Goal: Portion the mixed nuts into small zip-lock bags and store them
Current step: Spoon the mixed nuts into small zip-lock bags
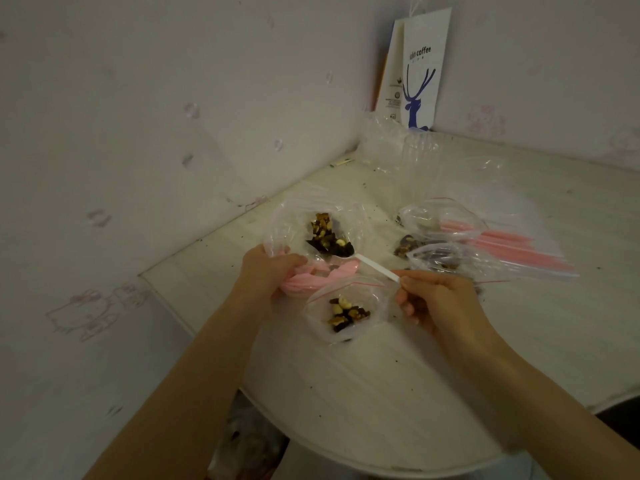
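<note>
The white plastic spoon [375,268] hides its bowl under brown mixed nuts [323,233] in the large clear zip-lock bag [287,220]. Small print on the white deer-printed paper carrier [420,81] is unreadable. Below the pale table [346,393], a blurred bundle [249,441], perhaps plastic-wrapped, stays unclear.

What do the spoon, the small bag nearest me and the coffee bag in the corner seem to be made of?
The spoon: likely plastic, matte white, thin flat handle.
The small bag: clear glossy plastic film, nuts visible through it, red zip line.
The coffee bag: apparently stiff paper or card, white, printed blue deer, standing upright.
</note>
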